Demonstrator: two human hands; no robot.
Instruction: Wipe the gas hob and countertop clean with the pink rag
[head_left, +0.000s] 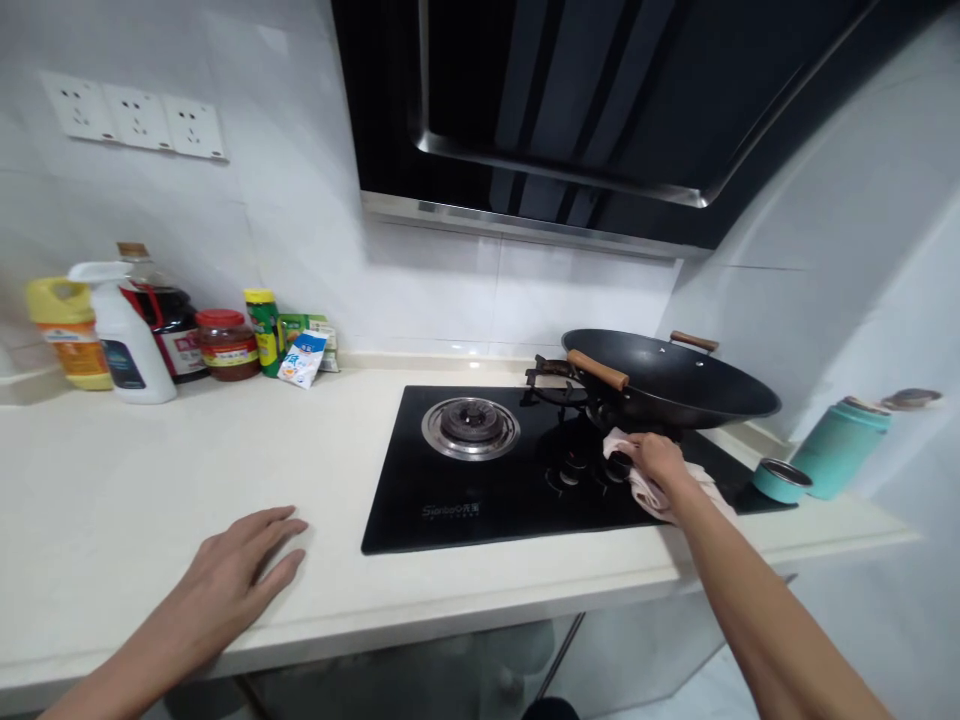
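My right hand (658, 462) is closed on a pale pink cloth (646, 494), pressed to the black glass gas stove (442, 487) beside its knobs. One control knob (572, 470) shows just left of the cloth; another knob (618, 466) is partly behind it. Above the hand a black wok (675, 380) with wooden handles sits over the right burner. The left burner (471, 427) is bare, without its pan support. My left hand (238, 572) rests on the pale countertop (330, 590), fingers apart, holding nothing.
A pan support (551, 383) leans against the wok's left side. A turquoise flask (841, 447) and its cup lid (782, 480) stand at the right end. Along the left wall are a spray bottle (129, 340), a red-lidded jar (227, 345) and other bottles. The range hood (540, 120) hangs overhead.
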